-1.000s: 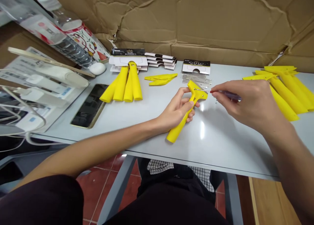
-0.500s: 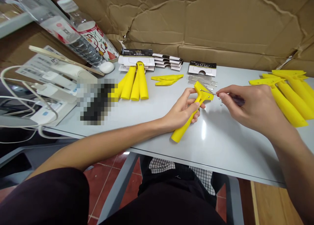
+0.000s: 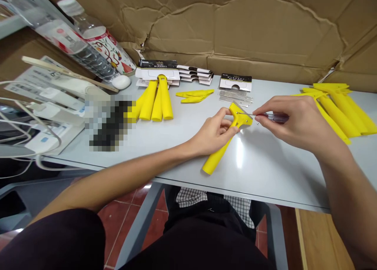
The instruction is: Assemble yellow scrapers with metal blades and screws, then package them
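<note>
My left hand point(image 3: 212, 133) is closed around the neck of a yellow scraper handle point(image 3: 218, 157), whose wide head points up and away from me. Two small screws show in that head. In my right hand point(image 3: 297, 123) is a screwdriver point(image 3: 275, 117) with a clear grip, held between thumb and fingers. Its thin shaft reaches left, and the tip meets the upper screw on the head. A small nut point(image 3: 258, 123) lies on the table just below the shaft. Beyond the scraper lie thin metal blades point(image 3: 235, 95) and yellow flat pieces point(image 3: 194, 95).
Several yellow handles point(image 3: 153, 103) lean on packaging cards point(image 3: 157, 68) at back left; more yellow handles point(image 3: 343, 109) lie at right. A card pack point(image 3: 235, 82) stands behind the blades. Bottles point(image 3: 107, 52), white cables and a pixelated dark patch occupy the left. Cardboard point(image 3: 235, 30) lines the back.
The view has shifted slightly, moving the scene left. My right hand and the screwdriver have turned a little, and more of the clear grip shows. My left hand keeps its hold.
</note>
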A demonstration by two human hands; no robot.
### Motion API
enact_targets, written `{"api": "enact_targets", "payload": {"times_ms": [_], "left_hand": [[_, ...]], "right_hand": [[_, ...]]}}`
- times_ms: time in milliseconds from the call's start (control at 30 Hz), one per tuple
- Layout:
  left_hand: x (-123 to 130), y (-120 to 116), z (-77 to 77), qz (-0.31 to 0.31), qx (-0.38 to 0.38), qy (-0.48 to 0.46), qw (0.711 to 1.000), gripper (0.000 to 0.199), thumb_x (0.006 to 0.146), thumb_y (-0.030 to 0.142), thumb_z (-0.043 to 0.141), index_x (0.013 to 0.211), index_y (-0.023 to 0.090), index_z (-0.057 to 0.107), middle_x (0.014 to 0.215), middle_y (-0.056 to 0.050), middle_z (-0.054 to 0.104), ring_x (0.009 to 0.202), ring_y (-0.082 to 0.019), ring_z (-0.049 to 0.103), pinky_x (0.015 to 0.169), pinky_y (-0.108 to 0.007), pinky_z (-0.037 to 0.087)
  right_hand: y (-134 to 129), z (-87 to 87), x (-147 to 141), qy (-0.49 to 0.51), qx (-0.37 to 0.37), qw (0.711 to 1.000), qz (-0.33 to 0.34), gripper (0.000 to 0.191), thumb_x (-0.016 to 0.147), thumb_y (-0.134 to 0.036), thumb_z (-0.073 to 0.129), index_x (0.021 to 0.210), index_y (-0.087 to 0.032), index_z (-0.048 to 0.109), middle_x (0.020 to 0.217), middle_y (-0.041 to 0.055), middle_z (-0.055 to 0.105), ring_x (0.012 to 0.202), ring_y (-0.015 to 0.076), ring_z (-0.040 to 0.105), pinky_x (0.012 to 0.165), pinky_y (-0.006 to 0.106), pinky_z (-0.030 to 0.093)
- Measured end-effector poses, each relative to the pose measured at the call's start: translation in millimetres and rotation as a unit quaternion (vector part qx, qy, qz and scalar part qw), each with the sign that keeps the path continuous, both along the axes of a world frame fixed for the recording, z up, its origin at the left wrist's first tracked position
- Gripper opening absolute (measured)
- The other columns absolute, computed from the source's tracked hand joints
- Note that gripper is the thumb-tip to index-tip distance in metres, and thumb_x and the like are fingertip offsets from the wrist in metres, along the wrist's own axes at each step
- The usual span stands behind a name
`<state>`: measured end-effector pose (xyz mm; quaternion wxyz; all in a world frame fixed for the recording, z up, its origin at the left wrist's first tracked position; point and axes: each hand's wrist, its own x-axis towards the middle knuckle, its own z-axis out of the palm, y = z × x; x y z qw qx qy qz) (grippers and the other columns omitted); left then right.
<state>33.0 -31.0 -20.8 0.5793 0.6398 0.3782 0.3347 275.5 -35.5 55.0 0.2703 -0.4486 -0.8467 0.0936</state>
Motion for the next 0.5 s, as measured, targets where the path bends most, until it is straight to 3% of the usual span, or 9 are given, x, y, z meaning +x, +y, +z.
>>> {"api": "enact_targets", "payload": {"times_ms": [167,333,500], "left_hand": [[-3.0,7.7,8.4,0.037,0.135,0.13,0.982,0.02,0.091,0.032,0.074,0.103,0.018,0.065,0.095,-0.005,0.073,0.074,-0.014,0.059,0.069,-0.03,0.046],[-0.8,11.4,9.8,0.052,0.12,0.143,0.981,0.018,0.089,0.03,0.075,0.099,0.018,0.067,0.089,-0.002,0.071,0.067,-0.012,0.053,0.066,-0.03,0.042],[-0.6,13.3,8.1,0.057,0.117,0.147,0.981,0.021,0.088,0.028,0.074,0.104,0.016,0.067,0.089,-0.002,0.071,0.071,-0.013,0.053,0.069,-0.03,0.043]], "right_hand": [[1.6,-1.0,-1.6,0.001,-0.004,1.0,0.006,0.014,0.093,-0.024,0.069,0.089,-0.03,0.081,0.087,0.0018,0.079,0.065,0.0197,0.067,0.063,0.036,0.049],[3.4,2.6,-1.1,0.008,-0.025,0.999,0.02,0.017,0.087,-0.02,0.069,0.091,-0.029,0.082,0.094,0.0038,0.078,0.07,0.0207,0.068,0.065,0.036,0.053],[9.3,10.8,-5.4,-0.036,-0.005,0.999,0.038,0.022,0.088,-0.015,0.066,0.089,-0.029,0.083,0.089,0.0035,0.079,0.073,0.0222,0.07,0.072,0.037,0.053]]}}
